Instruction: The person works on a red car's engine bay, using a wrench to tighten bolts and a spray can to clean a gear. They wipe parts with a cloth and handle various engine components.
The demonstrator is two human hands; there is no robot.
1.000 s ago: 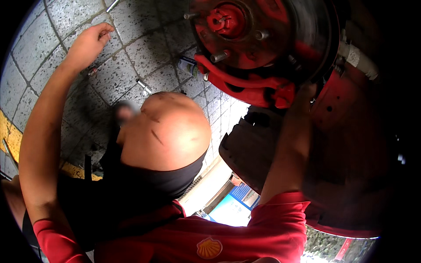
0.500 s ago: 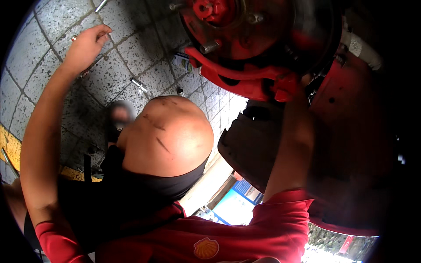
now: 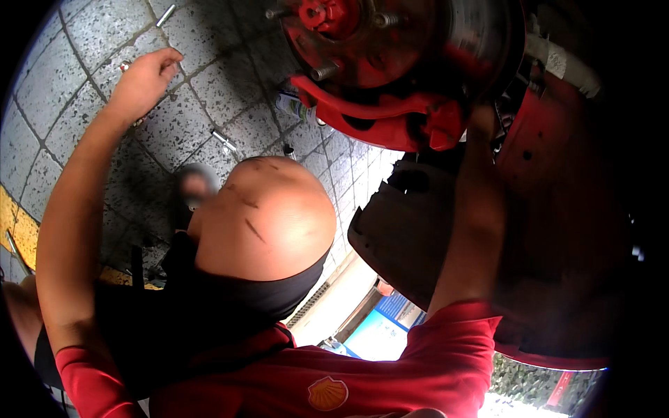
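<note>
My left hand [image 3: 145, 82] hangs over the tiled floor at the upper left, its fingers bent and close together. Small shiny parts show at both sides of it; whether they are in the hand or on the floor I cannot tell. At the right, my right hand [image 3: 481, 124] reaches up in shadow beside the end of a red brake caliper [image 3: 376, 125]; its fingers are hidden. The caliper sits at the lower edge of a brake disc [image 3: 481, 42] on a wheel hub [image 3: 329, 15] with bare threaded studs [image 3: 325, 71].
A metal socket-like piece [image 3: 224, 141] and a metal rod [image 3: 166, 15] lie on the tiles. A can [image 3: 293, 106] stands behind the caliper. My bare knee [image 3: 268, 216] is below the hub. A dark wheel-arch liner [image 3: 404, 237] and red bodywork [image 3: 540, 146] surround my right arm.
My right hand has shifted slightly right and up, off the front of the caliper's end to beside it. My left hand keeps nearly the same place and pose. The whole view has shifted a little.
</note>
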